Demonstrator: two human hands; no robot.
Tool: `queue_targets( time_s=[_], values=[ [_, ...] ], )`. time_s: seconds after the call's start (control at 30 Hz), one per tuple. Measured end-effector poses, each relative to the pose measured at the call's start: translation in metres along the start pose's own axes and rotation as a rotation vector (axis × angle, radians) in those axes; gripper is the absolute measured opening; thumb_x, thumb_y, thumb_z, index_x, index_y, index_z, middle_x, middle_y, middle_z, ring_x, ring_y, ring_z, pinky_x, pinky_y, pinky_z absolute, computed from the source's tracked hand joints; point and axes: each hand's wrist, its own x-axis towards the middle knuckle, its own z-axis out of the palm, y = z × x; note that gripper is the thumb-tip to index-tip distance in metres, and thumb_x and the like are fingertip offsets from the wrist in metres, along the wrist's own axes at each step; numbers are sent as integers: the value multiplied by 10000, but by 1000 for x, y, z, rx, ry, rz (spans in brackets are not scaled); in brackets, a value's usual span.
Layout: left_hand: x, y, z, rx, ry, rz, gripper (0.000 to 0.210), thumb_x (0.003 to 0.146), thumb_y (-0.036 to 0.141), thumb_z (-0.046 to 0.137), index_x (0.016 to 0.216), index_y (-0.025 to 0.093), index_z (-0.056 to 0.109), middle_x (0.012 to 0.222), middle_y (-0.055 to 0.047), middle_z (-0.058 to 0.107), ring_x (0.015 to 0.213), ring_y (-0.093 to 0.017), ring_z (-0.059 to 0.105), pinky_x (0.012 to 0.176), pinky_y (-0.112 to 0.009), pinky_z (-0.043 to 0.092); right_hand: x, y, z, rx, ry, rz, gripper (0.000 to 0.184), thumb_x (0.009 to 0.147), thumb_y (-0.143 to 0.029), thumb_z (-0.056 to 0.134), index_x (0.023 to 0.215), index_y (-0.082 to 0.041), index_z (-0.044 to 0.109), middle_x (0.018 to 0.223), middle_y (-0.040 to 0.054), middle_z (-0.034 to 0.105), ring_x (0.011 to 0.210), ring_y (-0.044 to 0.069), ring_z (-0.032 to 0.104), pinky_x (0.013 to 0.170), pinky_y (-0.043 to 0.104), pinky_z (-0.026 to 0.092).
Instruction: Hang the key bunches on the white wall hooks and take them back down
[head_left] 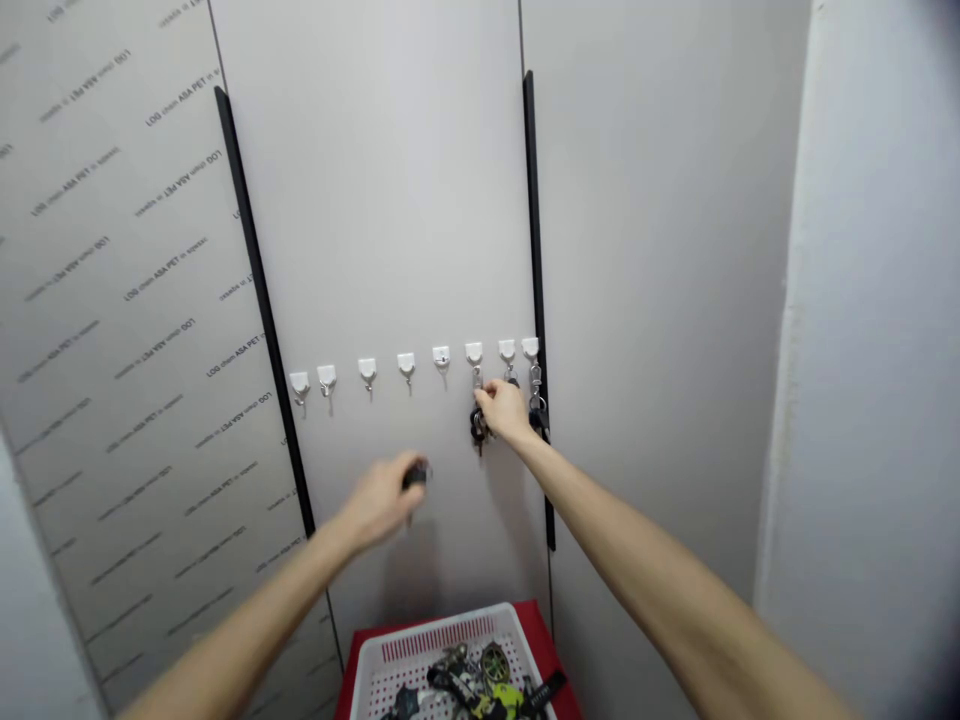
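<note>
While a bunch of keys (478,426) is seen at six o'clock from the third hook from the right (474,351), its upper part is pinched by the right hand (504,408), whose fingers are clamped on it; whether the bunch is fully seated on that hook cannot be told. Well apart, at eight o'clock from the right hand, a black key fob (415,474) is gripped in the curled fingers of the left hand (381,497), with details lost to blur. At three o'clock from the right hand, another key set (538,414) is hung from the rightmost hook (530,347). Toward nine to ten o'clock, five more white hooks (367,367) are fixed in a row. At five o'clock from the left hand, small items (469,690) are heaped in a white basket (439,639).
</note>
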Motion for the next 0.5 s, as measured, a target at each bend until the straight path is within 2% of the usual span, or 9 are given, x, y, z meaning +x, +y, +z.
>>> queue_targets(
  time_s=[0.07, 0.13, 0.23, 0.3, 0.4, 0.5],
  values=[
    [-30, -9, 36, -4, -147, -68, 342, 640, 229, 336, 956, 194, 461, 871, -30, 554, 768, -152, 489, 658, -229, 353, 5, -9, -5, 79, 50, -46, 197, 658, -281, 388, 652, -148, 532, 620, 38, 558, 594, 126, 491, 562, 231, 352],
    [-55, -18, 68, -9, -234, -144, 355, 630, 207, 334, 959, 199, 466, 888, -31, 556, 789, -148, 490, 668, -226, 351, 8, -18, -12, 143, 40, -93, 197, 662, -288, 370, 675, -154, 513, 623, 24, 543, 585, 113, 472, 564, 223, 344],
    [-81, -31, 102, -22, -338, -183, 348, 603, 172, 344, 917, 212, 488, 915, -14, 554, 837, -136, 481, 710, -215, 343, -4, -21, -18, 195, -175, -130, 184, 657, -286, 358, 666, -157, 489, 624, 15, 519, 575, 101, 441, 556, 212, 334],
    [-92, -39, 116, -23, -384, -197, 362, 579, 157, 360, 911, 219, 491, 950, -4, 544, 880, -133, 468, 748, -212, 332, -32, -9, -12, 200, -372, -124, 160, 638, -260, 375, 605, -149, 486, 571, 6, 506, 525, 88, 421, 505, 197, 328],
    [-103, -49, 131, 7, -428, -261, 409, 556, 141, 377, 946, 209, 479, 1009, -15, 516, 933, -141, 444, 790, -218, 313, -97, 24, 13, 163, -653, -53, 115, 577, -167, 401, 533, -133, 502, 461, -16, 479, 421, 63, 377, 405, 173, 290],
    [-109, -56, 139, 22, -491, -318, 441, 547, 116, 377, 970, 205, 463, 1032, -16, 502, 950, -133, 434, 801, -211, 310, -158, 58, 40, 119, -797, 23, 145, 540, -125, 392, 515, -137, 534, 399, -29, 465, 356, 56, 355, 349, 165, 252]
  ],
)
